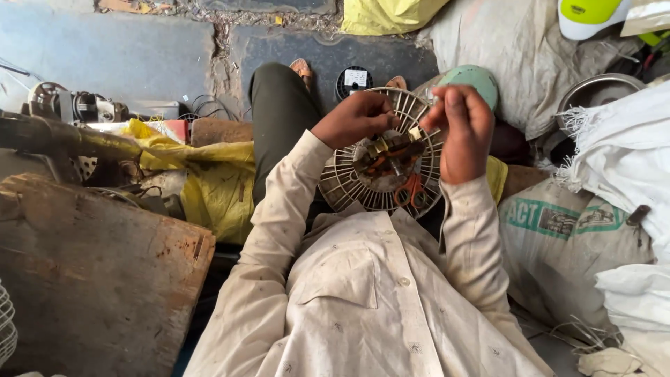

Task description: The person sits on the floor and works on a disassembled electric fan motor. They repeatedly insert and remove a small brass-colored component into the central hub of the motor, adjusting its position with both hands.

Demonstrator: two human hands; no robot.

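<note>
Obs: person seated, a round white fan guard point(349, 183) lying like a tray on the lap. All places below are taken from this guard.

Left hand point(354, 119): over the guard's upper left rim, fingers curled shut, apparently pinching something small; what it pinches cannot be told.
Right hand point(462, 129): over the upper right rim, fingers closed around a small metal part point(416, 132) at the fingertips, held just above the guard's centre.

In the guard: a heap of small brass-coloured and dark parts point(382, 155) at centre; orange-handled scissors point(410, 190) toward the lower right rim.
Beyond the far rim: a small spool of wire point(354, 80) on the stone floor. Right of it: a printed sack point(558, 230). Left: crumpled yellow plastic sheet point(209, 174).

Judgement: fine two-handed fitting work. Best done with both hands kept low over the guard so dropped pieces land inside it, wrists steadied, scissors left within reach of the right hand.
</note>
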